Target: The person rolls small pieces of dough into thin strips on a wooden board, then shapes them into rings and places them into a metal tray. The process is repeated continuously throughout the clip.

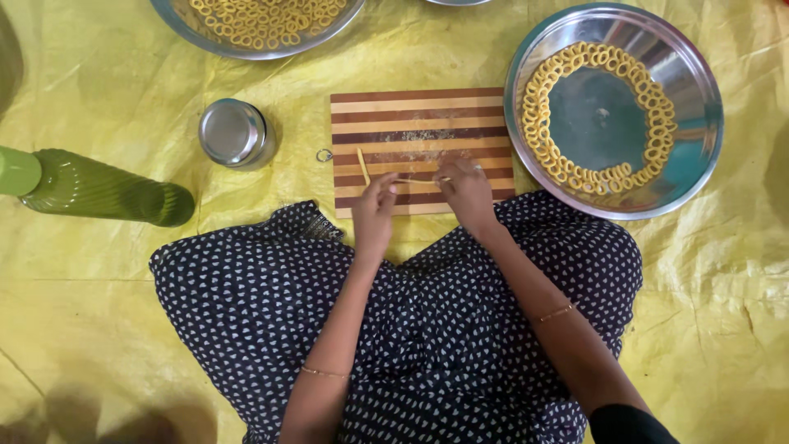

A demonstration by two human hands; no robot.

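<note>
A striped wooden board [421,115] lies on the yellow sheet in front of my lap. My left hand [374,212] and my right hand [466,191] rest on its near edge. Between their fingertips stretches a thin yellow dough strand [415,180], each hand pinching one end. A second short dough strand [362,164] lies slanted on the board beside my left fingers. Flour dust marks the board's middle.
A large steel plate [694,123] at the right holds a ring of several small dough rings. Another steel plate [177,20] with dough rings sits at the top left. A small steel cup [233,131] and a lying green bottle [99,187] are at the left.
</note>
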